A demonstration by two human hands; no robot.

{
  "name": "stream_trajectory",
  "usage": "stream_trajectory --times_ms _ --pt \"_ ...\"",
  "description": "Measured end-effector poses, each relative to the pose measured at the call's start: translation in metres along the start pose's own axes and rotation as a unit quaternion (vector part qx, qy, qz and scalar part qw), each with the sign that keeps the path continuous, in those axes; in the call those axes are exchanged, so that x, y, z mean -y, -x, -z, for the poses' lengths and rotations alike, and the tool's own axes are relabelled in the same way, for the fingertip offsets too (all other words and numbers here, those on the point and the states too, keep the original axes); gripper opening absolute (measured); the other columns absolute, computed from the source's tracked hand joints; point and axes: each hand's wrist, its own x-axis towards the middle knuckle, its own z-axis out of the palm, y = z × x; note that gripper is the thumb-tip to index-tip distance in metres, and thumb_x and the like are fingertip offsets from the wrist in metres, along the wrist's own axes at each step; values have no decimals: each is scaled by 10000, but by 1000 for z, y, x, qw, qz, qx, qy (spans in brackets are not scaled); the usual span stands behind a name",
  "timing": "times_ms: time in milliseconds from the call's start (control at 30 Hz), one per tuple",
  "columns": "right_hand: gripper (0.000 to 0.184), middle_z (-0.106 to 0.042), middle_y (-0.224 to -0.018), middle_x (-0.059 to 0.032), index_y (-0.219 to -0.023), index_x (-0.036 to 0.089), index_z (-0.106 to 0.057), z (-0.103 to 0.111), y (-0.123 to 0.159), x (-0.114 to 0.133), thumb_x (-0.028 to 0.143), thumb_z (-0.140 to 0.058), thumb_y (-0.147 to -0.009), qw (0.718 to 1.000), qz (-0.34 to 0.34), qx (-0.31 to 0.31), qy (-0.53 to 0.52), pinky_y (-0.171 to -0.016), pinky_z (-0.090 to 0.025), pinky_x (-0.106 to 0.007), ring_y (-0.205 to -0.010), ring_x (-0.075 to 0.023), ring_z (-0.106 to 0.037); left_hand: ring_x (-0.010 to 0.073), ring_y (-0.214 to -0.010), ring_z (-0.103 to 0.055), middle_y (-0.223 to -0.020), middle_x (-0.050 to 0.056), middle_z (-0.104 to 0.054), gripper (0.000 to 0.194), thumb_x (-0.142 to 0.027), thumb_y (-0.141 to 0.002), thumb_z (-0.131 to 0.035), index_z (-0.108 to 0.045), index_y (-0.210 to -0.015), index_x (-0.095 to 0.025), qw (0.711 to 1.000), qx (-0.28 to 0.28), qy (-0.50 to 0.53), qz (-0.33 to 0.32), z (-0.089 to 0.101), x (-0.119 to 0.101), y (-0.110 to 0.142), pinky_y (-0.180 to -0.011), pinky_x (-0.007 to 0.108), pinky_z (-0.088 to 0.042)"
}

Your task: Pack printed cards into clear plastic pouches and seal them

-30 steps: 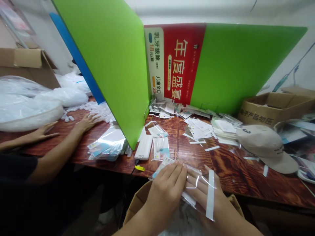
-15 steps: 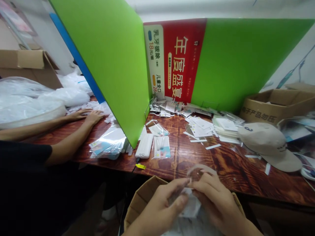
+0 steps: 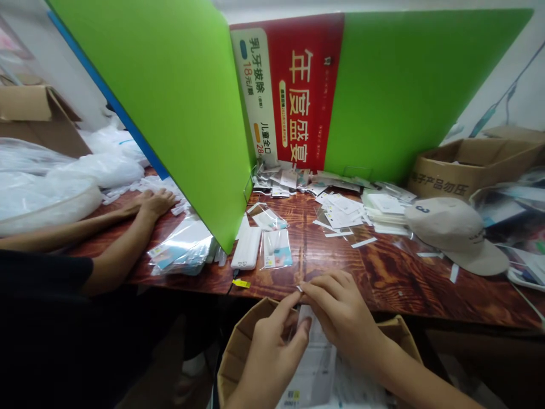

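Note:
Above the open cardboard box [image 3: 238,335] in front of me, my left hand [image 3: 272,352] is closed on a clear plastic packet [image 3: 314,341] with a pale card in it. My right hand [image 3: 340,309] is closed at the top edge of the same packet. Both hands' fingertips meet there, beside a small white piece [image 3: 300,288]. The fingers partly hide the packet's upper part. Further packets lie inside the box under my hands; one shows a yellow mark and "1000" upside down.
Green boards [image 3: 395,91] stand behind the table. White power bank [image 3: 247,248], flat packets [image 3: 276,248], loose cards [image 3: 343,210], paper strips [image 3: 364,242], a beige cap [image 3: 451,233] and a carton [image 3: 460,170] lie on it. At left a co-worker's hands [image 3: 155,201] rest near small white pieces.
My hands have moved slightly up and left, and the right one has swung inward. The curved clear film that stood above my right fingers no longer shows. The whole view has shifted a little.

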Motion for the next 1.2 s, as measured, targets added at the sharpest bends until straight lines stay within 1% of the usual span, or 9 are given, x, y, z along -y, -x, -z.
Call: stream_trajectory --times_ms 133,367,633,733,833,900,1000,1100,1200 --pt "227 -689 -902 -90 -1049 106 -649 1 0 0 104 -430 -990 999 14 34 11 -730 -441 -352 -829 -225 -562 152 -535 -577 -607 -25 -602 410 -258 -876 -533 -641 -1254 -143 996 12 -81 -36 2 1 2 -512 219 -452" --pt "229 -665 -805 -113 -953 97 -653 0 7 -2 59 -427 -953 996 52 10 71 -682 -444 -377 -753 -246 -542 154 -576 -623 -666 11 -685 418 -222 -880 -511 -642 -1260 -105 994 26 -95 -41 -3 -1 -1 -565 211 -474" --pt "202 -596 -708 -25 -773 195 -573 -11 10 -30 127 -452 -920 993 -100 -66 -9 -619 -467 -279 -676 -175 -562 174 -720 -694 -861 42 -776 434 -299 -885 -568 -647 -1295 -181 998 40 -55 6 -1 8 -1 -681 230 -536" --pt "180 -574 -699 -12 -799 198 -546 6 15 -58 187 -441 -945 968 -217 -128 -9 -564 -441 -274 -628 -170 -550 212 -856 -723 -936 63 -788 398 -339 -819 -680 -702 -1185 -186 995 7 58 82 7 13 3 -745 254 -559" --pt "183 -540 -675 12 -866 197 -530 26 27 -64 240 -404 -992 941 -300 -151 -25 -519 -434 -255 -576 -156 -531 210 -803 -725 -889 65 -788 348 -385 -719 -791 -710 -979 -169 963 -58 209 162 20 15 1 -700 256 -569" --pt "198 -557 -666 14 -833 206 -543 32 38 -50 255 -425 -984 944 -305 -113 -58 -529 -461 -244 -577 -150 -554 167 -685 -696 -794 28 -771 352 -411 -683 -824 -671 -895 -174 947 -89 248 181 30 14 -4 -621 218 -549" --pt "191 -615 -718 -9 -780 210 -580 28 58 -17 192 -459 -927 953 -253 55 -159 -592 -505 -236 -649 -151 -608 130 -593 -652 -655 -26 -715 372 -439 -677 -834 -631 -857 -184 944 -97 254 187 41 11 -10 -552 180 -515" --pt "179 -654 -795 -19 -837 210 -651 23 69 3 125 -496 -865 913 -211 232 -261 -653 -517 -235 -714 -152 -633 132 -575 -646 -609 -36 -688 398 -444 -666 -850 -618 -863 -187 942 -83 261 197 44 10 -12 -536 185 -521" --pt "170 -642 -699 4 -755 201 -685 23 67 1 168 -555 -860 865 -272 276 -319 -588 -469 -220 -637 -138 -605 133 -567 -650 -623 -30 -698 414 -440 -687 -844 -631 -937 -188 941 -64 263 201 43 11 -9 -540 195 -536"
